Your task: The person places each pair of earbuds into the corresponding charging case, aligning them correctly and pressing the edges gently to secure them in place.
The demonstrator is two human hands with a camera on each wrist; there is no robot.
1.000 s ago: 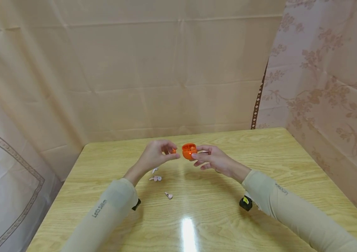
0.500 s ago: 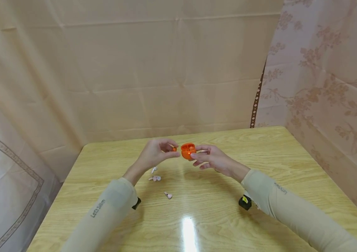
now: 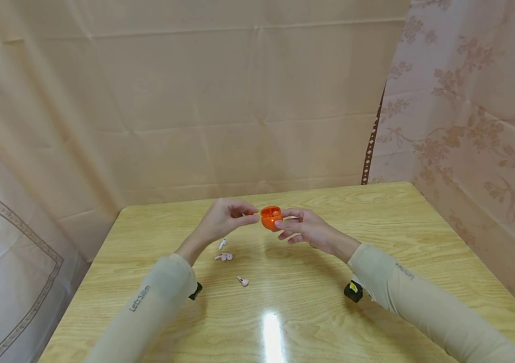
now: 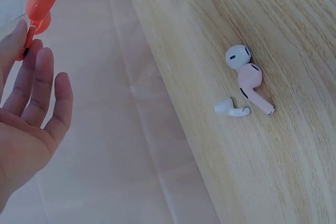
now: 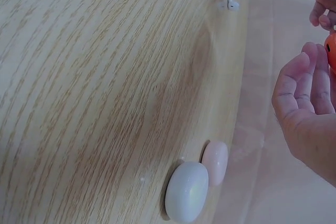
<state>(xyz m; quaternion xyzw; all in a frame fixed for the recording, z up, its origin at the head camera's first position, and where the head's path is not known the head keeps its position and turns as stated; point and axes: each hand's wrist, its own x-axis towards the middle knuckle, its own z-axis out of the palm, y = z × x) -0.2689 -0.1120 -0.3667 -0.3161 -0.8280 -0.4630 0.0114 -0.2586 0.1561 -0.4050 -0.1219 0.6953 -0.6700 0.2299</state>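
Note:
Above the table, my right hand (image 3: 313,232) grips an orange earbud case (image 3: 271,222) with its lid up. An orange earbud is seated in one side of it. Just left of the case, my left hand (image 3: 225,218) pinches another orange earbud (image 4: 30,36) by its stem, between thumb and fingertips. In the head view that earbud is mostly hidden by the fingers, a small gap from the case. In the right wrist view only an edge of the orange case (image 5: 332,51) shows beside the right fingers.
Left of centre on the wooden table (image 3: 311,312) lie white and pink earbuds (image 4: 250,76), with one white earbud (image 4: 231,107) beside them. A pink earbud (image 3: 243,281) lies nearer the front. A white case (image 5: 187,191) and a pink case (image 5: 215,162) stand together on the table.
The left fingers have turned the orange earbud, so less of it shows in the head view. My left hand has shifted slightly up and left. The right hand holds the case nearly still.

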